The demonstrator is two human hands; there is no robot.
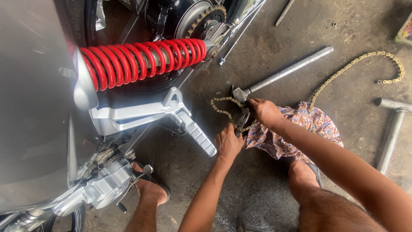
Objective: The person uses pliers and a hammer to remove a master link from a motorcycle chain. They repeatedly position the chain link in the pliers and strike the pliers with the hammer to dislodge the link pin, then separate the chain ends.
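Observation:
A brass-coloured drive chain [221,107] lies on the concrete floor, looping past a metal hammer [283,73] and out to the far right. My left hand [227,144] grips the handles of dark pliers [243,118] that sit on the chain. My right hand [264,111] holds the chain and the pliers' head just beside the hammer head. Both hands rest over a floral cloth [296,129]. What the pliers' jaws pinch is hidden by my fingers.
A silver motorcycle [38,107] fills the left, with a red shock spring [141,62], a footpeg [197,135] and a rear sprocket [206,17]. A grey T-shaped bar [390,129] lies at the right. My sandalled feet [150,189] are on the floor.

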